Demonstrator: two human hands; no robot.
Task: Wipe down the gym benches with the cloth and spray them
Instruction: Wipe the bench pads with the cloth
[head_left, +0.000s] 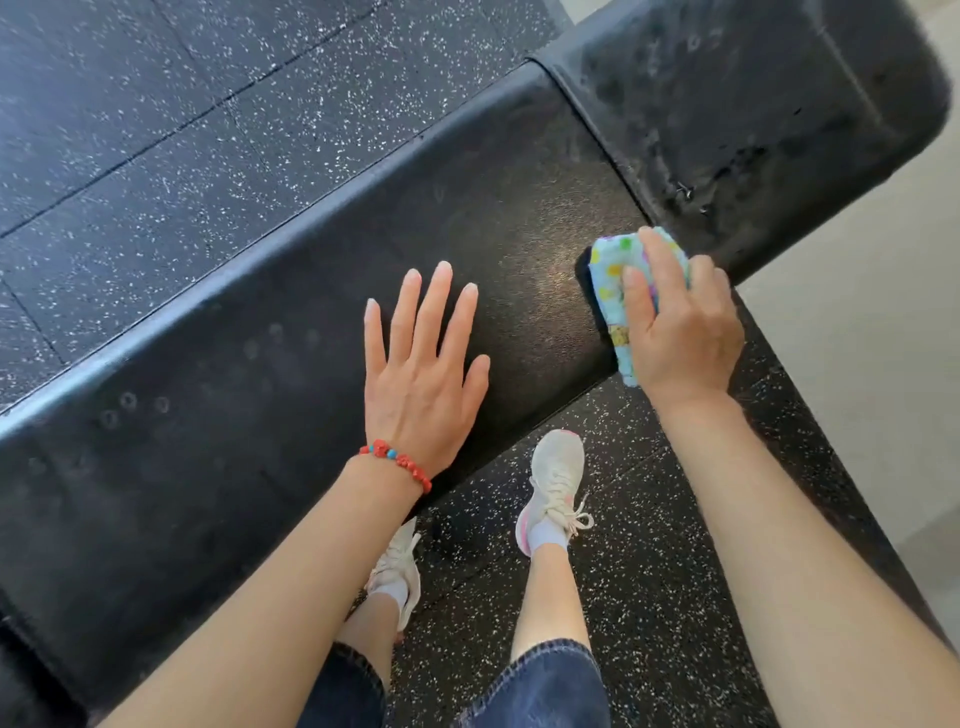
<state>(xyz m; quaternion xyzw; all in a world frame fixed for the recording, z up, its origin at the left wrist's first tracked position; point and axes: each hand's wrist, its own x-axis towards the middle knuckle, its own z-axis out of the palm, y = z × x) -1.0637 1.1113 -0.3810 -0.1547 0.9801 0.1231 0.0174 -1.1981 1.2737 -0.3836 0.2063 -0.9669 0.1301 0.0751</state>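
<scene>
Fingers (641, 291) of the right hand (680, 332) curl over a folded cloth (610, 280) — pale blue with coloured dots — and press it onto the long black pad of the gym bench (493, 208), close to the seam where this pad meets the second pad (753, 104) at the upper right. The left hand (423, 374) lies flat on the same pad, fingers straight and slightly spread, holding nothing; it looks to be bracing. A red bead bracelet (397, 462) sits on that wrist.

By the look of it, the wiping step is in hand, at the right end of the long pad. No spray bottle shows, so I cannot tell where it is. The next move probably calls for firm strokes leftward along the pad, and the left hand would have to lift clear as the cloth nears it; the second pad also needs a pass.

Both pads are black textured vinyl. The long one shows faint ring marks and a dull sheen near the cloth — possibly damp — while the second looks streaked and smeary. Speckled rubber floor (156, 130) lies beyond, and white trainers (553, 488) stand beside the bench.
</scene>
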